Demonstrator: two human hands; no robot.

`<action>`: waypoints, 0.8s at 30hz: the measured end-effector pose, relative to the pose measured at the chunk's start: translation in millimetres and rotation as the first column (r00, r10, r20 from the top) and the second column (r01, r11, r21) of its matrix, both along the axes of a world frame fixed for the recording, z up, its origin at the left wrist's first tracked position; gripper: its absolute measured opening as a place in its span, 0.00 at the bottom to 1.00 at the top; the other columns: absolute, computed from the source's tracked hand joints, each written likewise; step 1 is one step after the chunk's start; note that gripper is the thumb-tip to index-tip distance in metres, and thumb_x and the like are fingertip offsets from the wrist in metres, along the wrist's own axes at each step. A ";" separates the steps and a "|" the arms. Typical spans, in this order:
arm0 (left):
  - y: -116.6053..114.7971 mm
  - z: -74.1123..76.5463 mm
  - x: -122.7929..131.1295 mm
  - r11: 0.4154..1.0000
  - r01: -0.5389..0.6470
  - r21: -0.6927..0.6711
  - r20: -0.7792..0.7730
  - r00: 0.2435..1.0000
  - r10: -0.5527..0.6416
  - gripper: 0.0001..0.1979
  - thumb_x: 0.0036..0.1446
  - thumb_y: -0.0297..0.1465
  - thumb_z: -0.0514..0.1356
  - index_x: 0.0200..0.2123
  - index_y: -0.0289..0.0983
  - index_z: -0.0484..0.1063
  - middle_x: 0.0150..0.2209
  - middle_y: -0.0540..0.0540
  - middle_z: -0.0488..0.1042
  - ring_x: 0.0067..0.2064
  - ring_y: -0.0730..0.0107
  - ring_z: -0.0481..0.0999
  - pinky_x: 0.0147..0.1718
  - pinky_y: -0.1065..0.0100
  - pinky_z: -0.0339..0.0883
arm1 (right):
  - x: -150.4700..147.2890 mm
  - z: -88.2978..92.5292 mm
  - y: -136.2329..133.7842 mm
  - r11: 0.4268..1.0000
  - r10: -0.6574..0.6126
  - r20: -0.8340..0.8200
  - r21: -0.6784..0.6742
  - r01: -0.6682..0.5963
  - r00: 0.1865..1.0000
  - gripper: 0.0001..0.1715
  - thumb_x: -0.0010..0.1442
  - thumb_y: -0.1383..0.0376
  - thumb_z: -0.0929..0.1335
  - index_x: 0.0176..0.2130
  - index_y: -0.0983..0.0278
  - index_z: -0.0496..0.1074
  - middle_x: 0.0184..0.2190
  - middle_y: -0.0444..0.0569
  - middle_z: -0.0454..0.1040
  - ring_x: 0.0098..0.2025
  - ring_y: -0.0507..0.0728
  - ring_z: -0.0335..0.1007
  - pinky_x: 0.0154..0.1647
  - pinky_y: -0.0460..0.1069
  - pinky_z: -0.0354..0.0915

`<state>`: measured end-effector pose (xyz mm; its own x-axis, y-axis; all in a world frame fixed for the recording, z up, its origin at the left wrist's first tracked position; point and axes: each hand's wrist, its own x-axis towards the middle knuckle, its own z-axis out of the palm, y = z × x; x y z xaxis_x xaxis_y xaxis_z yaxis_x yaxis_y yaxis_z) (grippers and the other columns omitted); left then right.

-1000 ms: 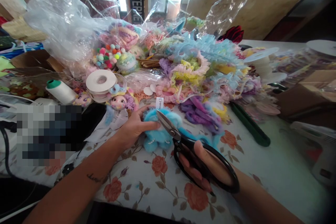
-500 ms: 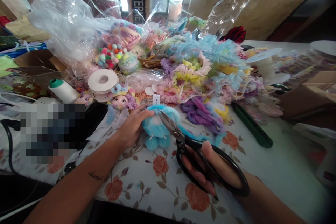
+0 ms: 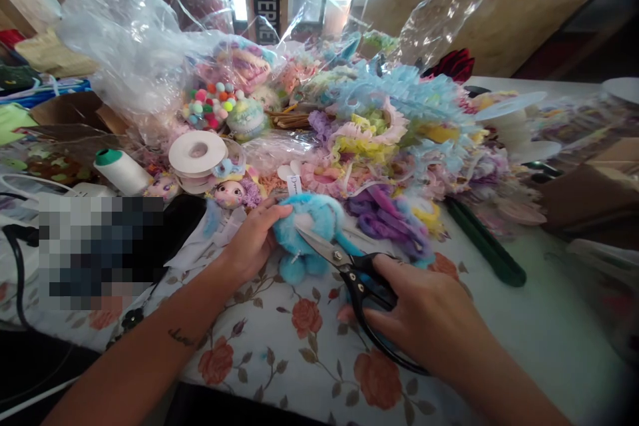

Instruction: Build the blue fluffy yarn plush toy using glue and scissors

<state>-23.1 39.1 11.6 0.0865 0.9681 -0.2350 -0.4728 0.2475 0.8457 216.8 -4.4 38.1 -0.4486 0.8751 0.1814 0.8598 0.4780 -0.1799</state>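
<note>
Your left hand [image 3: 257, 236] holds the blue toy [image 3: 322, 216] by its left side, thumb in front and the other fingers mostly hidden behind. The toy sits on the flowered cloth [image 3: 279, 359], in from the middle of the table's near edge, a white tag [image 3: 294, 184] standing at its top. Your right hand [image 3: 424, 306] is curled around the black handles of the scissors [image 3: 345, 267]; you cannot tell how its fingers sit in the loops. The blades look closed or nearly so, their tips over the toy's front; contact is unclear.

The step in hand looks like trimming the fluff. The next move calls for a firm left hold and a thumb clear of the tips.

Purple wool [image 3: 384, 216] lies just beyond the scissors, and the green cutter [image 3: 486, 243] lies toward the table's right side.
</note>
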 end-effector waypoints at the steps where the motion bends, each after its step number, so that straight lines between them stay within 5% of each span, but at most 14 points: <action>1: -0.6 1.2 0.5 1.000 0.006 0.019 -0.003 1.000 -0.006 0.15 0.53 0.35 0.68 0.44 0.38 0.77 0.39 0.45 0.82 0.42 0.58 0.81 0.34 0.67 0.74 | -0.9 -2.2 0.1 1.000 0.009 0.016 0.018 -0.009 1.000 0.23 0.60 0.45 0.68 0.27 0.58 0.63 0.18 0.46 0.75 0.19 0.60 0.73 0.19 0.49 0.51; 14: -4.6 1.3 1.7 0.990 0.005 0.144 -0.077 0.997 0.006 0.29 0.57 0.37 0.67 0.61 0.40 0.69 0.40 0.45 0.81 0.40 0.59 0.82 0.37 0.64 0.76 | -9.5 -0.6 0.2 0.978 -0.108 0.078 -0.170 0.120 0.991 0.14 0.53 0.55 0.72 0.29 0.60 0.67 0.23 0.49 0.79 0.22 0.60 0.76 0.20 0.48 0.59; 19: -5.0 -0.1 2.2 0.989 0.005 0.148 -0.076 0.997 0.006 0.31 0.57 0.36 0.68 0.62 0.41 0.67 0.43 0.45 0.81 0.43 0.58 0.81 0.39 0.64 0.76 | -7.2 -5.6 0.1 0.992 -0.081 0.069 -0.087 0.087 0.994 0.12 0.54 0.57 0.72 0.31 0.61 0.68 0.22 0.47 0.78 0.22 0.59 0.76 0.19 0.47 0.59; 24: -6.2 -1.9 1.9 0.989 0.014 0.146 -0.116 0.993 0.003 0.31 0.57 0.38 0.69 0.62 0.43 0.67 0.52 0.43 0.78 0.49 0.56 0.79 0.41 0.64 0.75 | -6.0 -12.8 -0.2 0.990 -0.015 0.063 0.142 0.006 0.998 0.09 0.51 0.62 0.72 0.29 0.62 0.68 0.19 0.44 0.75 0.17 0.56 0.71 0.16 0.47 0.54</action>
<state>-21.2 32.9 9.6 0.0729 0.9923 -0.0997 -0.3686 0.1197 0.9219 210.8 -4.6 25.3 -0.4539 0.8474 0.2754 0.8724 0.4856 -0.0560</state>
